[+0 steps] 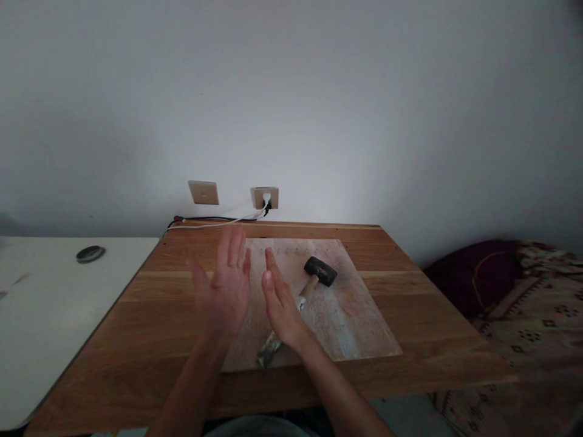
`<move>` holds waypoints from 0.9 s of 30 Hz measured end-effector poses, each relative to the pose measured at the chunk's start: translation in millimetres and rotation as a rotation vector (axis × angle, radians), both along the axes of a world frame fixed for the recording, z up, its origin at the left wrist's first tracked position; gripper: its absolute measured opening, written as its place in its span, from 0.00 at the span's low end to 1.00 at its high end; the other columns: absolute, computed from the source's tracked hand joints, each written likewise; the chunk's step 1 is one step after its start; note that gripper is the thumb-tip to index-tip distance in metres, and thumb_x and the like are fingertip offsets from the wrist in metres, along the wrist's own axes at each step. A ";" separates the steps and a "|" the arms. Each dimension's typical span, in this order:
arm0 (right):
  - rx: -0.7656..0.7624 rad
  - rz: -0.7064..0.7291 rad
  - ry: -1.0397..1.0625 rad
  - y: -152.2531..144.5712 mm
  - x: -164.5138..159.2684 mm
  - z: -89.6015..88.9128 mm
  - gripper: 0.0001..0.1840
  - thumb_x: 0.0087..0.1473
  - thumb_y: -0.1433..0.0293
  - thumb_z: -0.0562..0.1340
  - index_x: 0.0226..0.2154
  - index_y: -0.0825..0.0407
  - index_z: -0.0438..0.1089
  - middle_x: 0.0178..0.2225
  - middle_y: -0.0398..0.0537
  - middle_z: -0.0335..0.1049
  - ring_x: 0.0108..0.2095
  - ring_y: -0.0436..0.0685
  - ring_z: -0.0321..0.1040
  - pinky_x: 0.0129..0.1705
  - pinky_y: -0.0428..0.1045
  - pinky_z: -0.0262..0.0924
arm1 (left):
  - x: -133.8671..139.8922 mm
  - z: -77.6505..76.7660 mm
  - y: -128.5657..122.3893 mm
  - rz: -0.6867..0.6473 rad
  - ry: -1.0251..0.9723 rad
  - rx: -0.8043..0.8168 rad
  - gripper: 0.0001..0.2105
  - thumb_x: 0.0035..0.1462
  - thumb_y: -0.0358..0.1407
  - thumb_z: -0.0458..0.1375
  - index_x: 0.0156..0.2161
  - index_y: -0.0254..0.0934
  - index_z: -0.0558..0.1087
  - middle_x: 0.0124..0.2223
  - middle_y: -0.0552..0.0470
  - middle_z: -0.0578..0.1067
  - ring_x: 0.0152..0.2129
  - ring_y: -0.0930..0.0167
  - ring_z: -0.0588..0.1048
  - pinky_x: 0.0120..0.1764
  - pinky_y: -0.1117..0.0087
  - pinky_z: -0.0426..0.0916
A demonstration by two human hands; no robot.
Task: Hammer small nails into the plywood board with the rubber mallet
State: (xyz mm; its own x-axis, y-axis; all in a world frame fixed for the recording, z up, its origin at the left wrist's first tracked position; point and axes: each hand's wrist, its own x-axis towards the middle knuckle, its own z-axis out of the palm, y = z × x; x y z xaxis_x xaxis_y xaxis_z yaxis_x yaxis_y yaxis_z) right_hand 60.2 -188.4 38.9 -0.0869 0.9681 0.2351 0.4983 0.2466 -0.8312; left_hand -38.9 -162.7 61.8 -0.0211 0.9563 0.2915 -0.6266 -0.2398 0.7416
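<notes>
My left hand [225, 291] is raised above the left edge of a worn board, fingers stretched out and thumb apart, slightly blurred and holding nothing. Opposite it, my right hand [281, 303] is held with straight fingers, its palm turned toward the left hand and a gap between the two. A mallet [320, 271] with a black head lies slantwise on the board [350, 321]. Its handle runs down to the left, and my right hand hides the middle part of it from view.
The board rests on a wooden table [150, 315] against a wall. Cables [214, 225] run along the back edge to a wall socket [265, 198]. At left stands a white table [54, 303] bearing a dark oval object [90, 254]. Patterned fabric [537, 340] lies at right.
</notes>
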 end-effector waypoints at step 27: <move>0.015 -0.091 0.562 33.0 40.9 13.1 0.47 0.62 0.46 0.15 0.76 0.44 0.26 0.73 0.56 0.54 0.71 0.55 0.54 0.63 0.65 0.62 | 13.5 -40.1 -4.8 0.095 0.910 0.207 0.32 0.67 0.56 0.54 0.70 0.45 0.64 0.76 0.46 0.54 0.75 0.57 0.43 0.72 0.48 0.25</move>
State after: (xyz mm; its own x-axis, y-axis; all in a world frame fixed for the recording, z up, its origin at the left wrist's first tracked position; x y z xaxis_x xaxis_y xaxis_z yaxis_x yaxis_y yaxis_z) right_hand 101.1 -155.4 52.0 0.1389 0.9620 0.2349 0.0001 0.2372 -0.9715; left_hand -25.4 -167.5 21.7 0.2236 0.8894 0.3988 0.2027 -0.4426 0.8735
